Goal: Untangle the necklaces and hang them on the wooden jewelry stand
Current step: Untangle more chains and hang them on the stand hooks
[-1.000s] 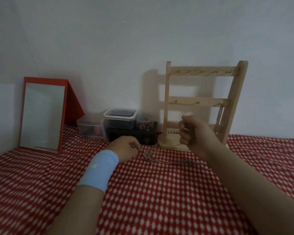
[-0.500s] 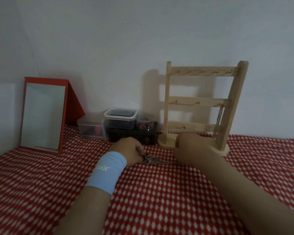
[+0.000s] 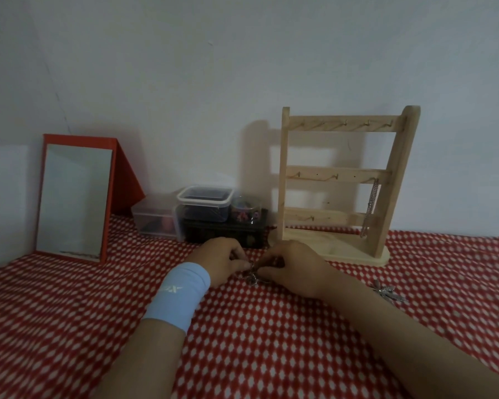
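The left hand point(image 3: 222, 260) and right hand point(image 3: 294, 269) each pinched the tangled necklaces point(image 3: 252, 277) lying on a red-and-white cloth point(image 3: 242, 341), near the wooden stand point(image 3: 337, 177) by a pale wall point(image 3: 213, 67). A white logo on the blue wristband point(image 3: 179, 295) was too blurred to read.

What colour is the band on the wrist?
Light blue wristband, on the left wrist, seen in the head view.
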The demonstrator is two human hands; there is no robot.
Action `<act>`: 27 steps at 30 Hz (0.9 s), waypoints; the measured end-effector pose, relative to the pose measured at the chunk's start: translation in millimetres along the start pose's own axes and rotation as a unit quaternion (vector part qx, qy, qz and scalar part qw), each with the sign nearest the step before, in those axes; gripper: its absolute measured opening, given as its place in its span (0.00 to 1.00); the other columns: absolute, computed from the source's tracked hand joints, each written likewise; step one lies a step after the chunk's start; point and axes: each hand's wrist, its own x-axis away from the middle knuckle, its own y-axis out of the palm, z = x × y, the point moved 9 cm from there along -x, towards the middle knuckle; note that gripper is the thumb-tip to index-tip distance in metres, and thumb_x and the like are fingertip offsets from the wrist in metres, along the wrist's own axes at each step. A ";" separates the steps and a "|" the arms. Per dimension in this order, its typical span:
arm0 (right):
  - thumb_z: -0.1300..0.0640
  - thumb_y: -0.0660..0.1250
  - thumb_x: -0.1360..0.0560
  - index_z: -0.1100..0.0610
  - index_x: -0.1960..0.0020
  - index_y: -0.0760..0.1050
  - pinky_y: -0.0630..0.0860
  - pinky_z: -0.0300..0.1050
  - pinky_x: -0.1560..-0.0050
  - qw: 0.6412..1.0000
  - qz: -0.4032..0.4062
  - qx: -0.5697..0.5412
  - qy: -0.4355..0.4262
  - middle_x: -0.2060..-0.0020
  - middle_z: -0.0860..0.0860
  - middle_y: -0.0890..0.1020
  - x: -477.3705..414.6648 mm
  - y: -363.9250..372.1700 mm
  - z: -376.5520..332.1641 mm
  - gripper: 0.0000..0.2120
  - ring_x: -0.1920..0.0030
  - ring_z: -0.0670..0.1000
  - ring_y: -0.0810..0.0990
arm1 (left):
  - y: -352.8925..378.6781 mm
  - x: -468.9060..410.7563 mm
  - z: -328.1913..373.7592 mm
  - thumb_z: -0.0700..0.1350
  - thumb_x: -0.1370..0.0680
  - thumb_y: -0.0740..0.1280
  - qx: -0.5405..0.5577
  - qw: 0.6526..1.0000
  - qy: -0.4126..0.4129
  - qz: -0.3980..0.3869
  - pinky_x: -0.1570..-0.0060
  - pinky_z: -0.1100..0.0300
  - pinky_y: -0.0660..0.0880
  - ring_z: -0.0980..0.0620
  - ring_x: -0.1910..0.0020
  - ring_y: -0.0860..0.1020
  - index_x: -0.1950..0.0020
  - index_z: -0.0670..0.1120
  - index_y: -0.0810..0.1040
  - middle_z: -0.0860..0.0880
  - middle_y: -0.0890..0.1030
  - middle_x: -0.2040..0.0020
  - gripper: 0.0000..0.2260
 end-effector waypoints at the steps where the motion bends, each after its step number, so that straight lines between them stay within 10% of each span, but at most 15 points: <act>1: 0.43 0.69 0.22 0.45 0.44 0.85 0.75 0.36 0.52 1.000 -0.001 -0.007 0.009 0.51 0.42 0.85 -0.3 1.5 1.8 0.12 0.56 0.39 0.78 | -0.8 -0.4 1.1 0.52 0.24 0.69 -0.004 1.000 0.004 0.005 0.43 0.54 0.76 0.56 0.51 0.78 0.57 0.56 0.78 0.55 0.80 0.51 0.03; 5: 0.25 0.57 0.28 0.43 0.43 0.84 0.78 0.48 0.51 0.998 0.015 0.026 0.047 0.56 0.45 0.84 -0.7 8.6 7.7 0.29 0.54 0.46 0.77 | 4.2 -0.7 7.0 0.48 0.23 0.69 -0.005 1.000 0.019 -0.010 0.43 0.54 0.76 0.55 0.50 0.78 0.55 0.55 0.79 0.54 0.81 0.50 0.02; 14: 0.45 0.71 0.23 0.46 0.48 0.87 0.77 0.42 0.49 0.998 0.020 -0.008 0.064 0.53 0.43 0.86 -1.6 3.9 12.3 0.09 0.54 0.43 0.80 | 10.5 4.5 13.8 0.46 0.23 0.70 -0.007 0.997 0.036 -0.073 0.47 0.69 0.68 0.60 0.49 0.75 0.37 0.51 0.80 0.56 0.79 0.46 0.14; 22: 0.49 0.76 0.26 0.45 0.39 0.81 0.70 0.25 0.57 0.996 0.064 -0.041 0.045 0.52 0.37 0.78 2.8 -15.0 10.3 0.16 0.55 0.35 0.75 | -1.2 1.6 12.9 0.49 0.19 0.64 0.099 0.994 0.028 -0.022 0.50 0.61 0.73 0.56 0.57 0.79 0.57 0.51 0.82 0.54 0.81 0.60 0.10; 27: 0.59 0.78 0.27 0.51 0.41 0.84 0.80 0.34 0.50 0.972 0.090 -0.216 0.007 0.53 0.43 0.87 5.7 -31.0 -3.5 0.15 0.54 0.40 0.84 | -15.6 2.8 29.8 0.51 0.19 0.62 0.197 0.979 0.043 0.021 0.56 0.61 0.73 0.57 0.62 0.78 0.61 0.50 0.81 0.53 0.81 0.64 0.14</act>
